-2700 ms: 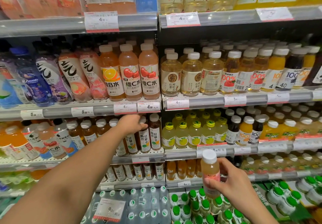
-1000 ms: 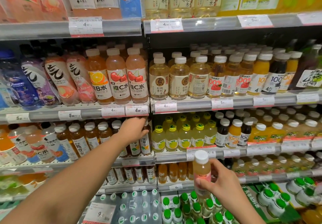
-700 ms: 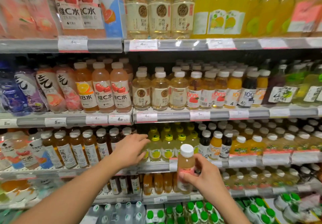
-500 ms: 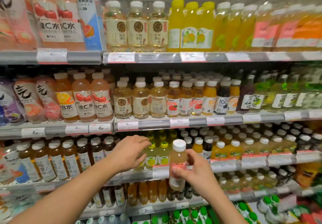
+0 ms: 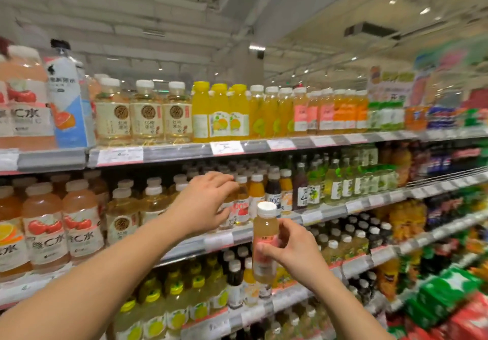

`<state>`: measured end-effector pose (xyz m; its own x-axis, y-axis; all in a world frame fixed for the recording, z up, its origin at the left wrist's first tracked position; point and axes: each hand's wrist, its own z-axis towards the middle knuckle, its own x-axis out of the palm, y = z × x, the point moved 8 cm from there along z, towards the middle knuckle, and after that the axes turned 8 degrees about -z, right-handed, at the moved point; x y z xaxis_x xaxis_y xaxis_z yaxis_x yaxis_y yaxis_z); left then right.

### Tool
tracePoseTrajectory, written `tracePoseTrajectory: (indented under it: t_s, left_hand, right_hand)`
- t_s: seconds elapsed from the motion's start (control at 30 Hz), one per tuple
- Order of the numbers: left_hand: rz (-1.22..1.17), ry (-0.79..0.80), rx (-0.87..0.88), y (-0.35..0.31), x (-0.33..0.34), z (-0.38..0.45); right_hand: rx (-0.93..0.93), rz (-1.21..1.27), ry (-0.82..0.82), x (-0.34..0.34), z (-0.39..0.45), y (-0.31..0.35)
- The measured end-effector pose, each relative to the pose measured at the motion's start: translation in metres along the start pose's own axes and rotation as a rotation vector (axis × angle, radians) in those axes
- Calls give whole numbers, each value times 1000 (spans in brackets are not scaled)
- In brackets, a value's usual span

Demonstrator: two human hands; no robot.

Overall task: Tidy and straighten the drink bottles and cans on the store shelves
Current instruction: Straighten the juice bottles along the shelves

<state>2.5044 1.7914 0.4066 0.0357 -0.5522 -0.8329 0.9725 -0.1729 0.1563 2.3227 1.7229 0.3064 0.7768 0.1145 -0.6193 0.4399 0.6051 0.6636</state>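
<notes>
The right hand (image 5: 295,252) holds a pale juice bottle (image 5: 264,244) upright, fingers curled around its label, in front of the shelves. At its 11 o'clock, the left hand (image 5: 203,202) reaches with spread, relaxed fingers to the small bottles (image 5: 241,202) on the middle shelf (image 5: 327,211).

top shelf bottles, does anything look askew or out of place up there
Yes. The tall blue-and-white bottle with a black cap at the left of the top shelf leans sideways, while the neighbouring pale-yellow white-capped bottles stand upright. Farther right is too blurred to judge.
</notes>
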Motion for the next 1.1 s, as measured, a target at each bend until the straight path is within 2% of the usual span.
tracePoseTrajectory:
  t_s: [0.17, 0.43, 0.77, 0.97, 1.1]
  left_hand:
    - [-9, -26, -63, 0, -5, 56]
    - [-6, 33, -125, -32, 26, 133]
    - [13, -103, -256, -68, 70, 252]
    - [132, -192, -329, -69, 94, 260]
    - [140, -239, -330, -69, 94, 260]
  right_hand:
    - [11, -26, -75, -48, 20, 3]
    - [-31, -70, -165, -123, 72, -15]
    - [-182, -38, -220, -226, 190, -64]
    - [-257, 60, -323, -272, 264, -69]
    - [-298, 95, -376, -276, 308, -57]
